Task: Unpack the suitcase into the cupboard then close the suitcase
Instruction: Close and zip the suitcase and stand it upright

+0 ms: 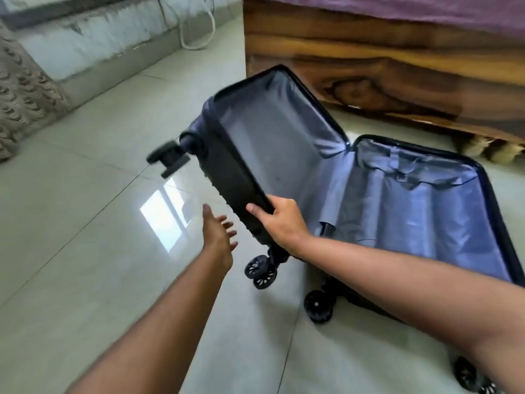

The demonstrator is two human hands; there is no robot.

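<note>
Closing step, suitcase [397, 200] empty. Right hand [279, 220] grips raised lid [255, 155] edge; left hand [218, 234] open, at 9 o'clock. Next: swing lid over.

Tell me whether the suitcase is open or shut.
Open, and it looks empty. The right hand grips the raised half of the suitcase; the other half lies flat, showing only grey lining.

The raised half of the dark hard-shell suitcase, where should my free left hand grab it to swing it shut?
Likely the raised half's ribbed outer shell, from its left, beside the wheel. The right hand already grips the near rim, and the open left hand hangs just outside the shell.
</note>
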